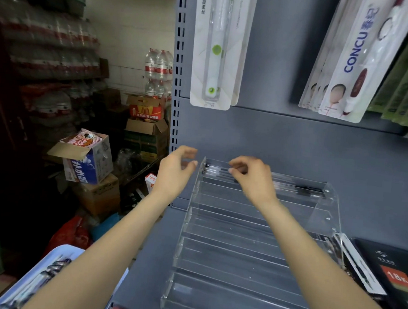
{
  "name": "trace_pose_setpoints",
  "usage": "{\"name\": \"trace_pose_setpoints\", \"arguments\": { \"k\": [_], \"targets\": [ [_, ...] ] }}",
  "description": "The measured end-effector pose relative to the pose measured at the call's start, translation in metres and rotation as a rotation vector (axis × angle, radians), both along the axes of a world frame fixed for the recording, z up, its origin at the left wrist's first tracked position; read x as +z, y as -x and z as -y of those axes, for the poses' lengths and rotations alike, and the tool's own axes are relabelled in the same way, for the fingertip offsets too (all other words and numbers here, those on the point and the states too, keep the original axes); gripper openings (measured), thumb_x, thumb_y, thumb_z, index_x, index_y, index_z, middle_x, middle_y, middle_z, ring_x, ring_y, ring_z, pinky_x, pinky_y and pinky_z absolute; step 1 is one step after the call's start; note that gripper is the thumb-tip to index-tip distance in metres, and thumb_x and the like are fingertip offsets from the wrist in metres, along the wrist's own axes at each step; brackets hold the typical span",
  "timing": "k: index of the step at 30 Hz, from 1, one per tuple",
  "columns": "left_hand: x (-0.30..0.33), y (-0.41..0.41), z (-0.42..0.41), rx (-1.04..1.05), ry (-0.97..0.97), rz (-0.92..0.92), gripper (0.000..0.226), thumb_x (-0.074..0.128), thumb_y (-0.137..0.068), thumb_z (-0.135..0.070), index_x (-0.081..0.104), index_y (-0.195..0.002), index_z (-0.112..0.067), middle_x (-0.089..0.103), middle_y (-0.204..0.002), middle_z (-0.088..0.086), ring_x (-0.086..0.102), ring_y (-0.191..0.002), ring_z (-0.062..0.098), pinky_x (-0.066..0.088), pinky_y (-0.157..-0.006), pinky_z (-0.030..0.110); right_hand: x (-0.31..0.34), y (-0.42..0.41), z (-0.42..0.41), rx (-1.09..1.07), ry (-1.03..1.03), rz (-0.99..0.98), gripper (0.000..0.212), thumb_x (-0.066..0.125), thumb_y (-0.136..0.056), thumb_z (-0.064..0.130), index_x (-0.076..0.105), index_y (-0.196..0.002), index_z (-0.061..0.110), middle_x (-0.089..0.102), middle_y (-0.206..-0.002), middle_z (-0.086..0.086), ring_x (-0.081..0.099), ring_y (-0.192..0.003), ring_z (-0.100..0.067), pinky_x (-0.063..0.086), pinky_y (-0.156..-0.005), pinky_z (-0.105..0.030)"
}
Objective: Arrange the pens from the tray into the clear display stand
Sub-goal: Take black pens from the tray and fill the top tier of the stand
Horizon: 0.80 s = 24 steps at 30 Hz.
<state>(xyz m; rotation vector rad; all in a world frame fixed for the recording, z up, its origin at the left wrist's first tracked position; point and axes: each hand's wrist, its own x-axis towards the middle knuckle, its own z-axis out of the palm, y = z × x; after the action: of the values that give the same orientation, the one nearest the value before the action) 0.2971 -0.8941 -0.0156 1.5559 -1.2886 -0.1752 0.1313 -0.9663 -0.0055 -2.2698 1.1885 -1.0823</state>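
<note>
A clear stepped display stand (240, 241) sits on the grey shelf in front of me. Pens with black tips (299, 187) lie in its top row. My right hand (254, 177) hovers over the left part of that row with fingers curled down at the pens; whether it pinches one is hidden. Just left of the stand's top corner, my left hand (175, 169) is held with loosely bent fingers and nothing in it. A pale blue tray (53, 257) with several pens lies at the lower left, partly behind my left forearm.
Packaged toothbrushes (217, 46) and other carded goods (349, 58) hang on the grey back panel above. Black boxed items (392, 271) sit right of the stand. Cardboard boxes (89, 160) and bottled water (159, 66) fill the storage area at left.
</note>
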Motion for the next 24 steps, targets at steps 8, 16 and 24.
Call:
{"name": "trace_pose_setpoints", "arguments": {
  "k": [8, 16, 24],
  "targets": [
    [-0.024, -0.043, -0.089, -0.018, 0.002, 0.056, 0.013, 0.057, -0.091, -0.019, 0.065, -0.1, -0.024, 0.067, -0.094, -0.01, 0.062, -0.088, 0.003, 0.05, -0.077, 0.019, -0.022, -0.066, -0.098, 0.181, -0.076, 0.071, 0.017, 0.057, -0.089, 0.011, 0.069, -0.099, 0.016, 0.069, -0.099, 0.002, 0.055, -0.076, -0.001, 0.036, -0.066, 0.004],
    [-0.107, -0.157, -0.198, 0.102, -0.298, 0.117, 0.014, 0.056, -0.091, -0.011, 0.065, -0.101, -0.014, 0.065, -0.088, -0.002, 0.059, -0.081, 0.011, 0.038, -0.069, 0.016, -0.109, -0.19, -0.203, 0.319, -0.231, -0.185, 0.024, 0.052, -0.093, 0.015, 0.062, -0.115, 0.016, 0.061, -0.11, -0.004, 0.058, -0.093, -0.016, 0.048, -0.085, -0.029],
    [-0.199, -0.271, -0.281, -0.016, -0.633, 0.151, 0.014, 0.055, -0.091, -0.015, 0.066, -0.099, -0.012, 0.071, -0.096, 0.004, 0.064, -0.083, 0.019, 0.043, -0.072, 0.024, -0.211, -0.272, -0.275, 0.206, -0.548, -0.391, 0.029, 0.046, -0.096, 0.01, 0.057, -0.123, 0.008, 0.064, -0.11, -0.012, 0.06, -0.09, -0.025, 0.05, -0.085, -0.036]
  ]
}}
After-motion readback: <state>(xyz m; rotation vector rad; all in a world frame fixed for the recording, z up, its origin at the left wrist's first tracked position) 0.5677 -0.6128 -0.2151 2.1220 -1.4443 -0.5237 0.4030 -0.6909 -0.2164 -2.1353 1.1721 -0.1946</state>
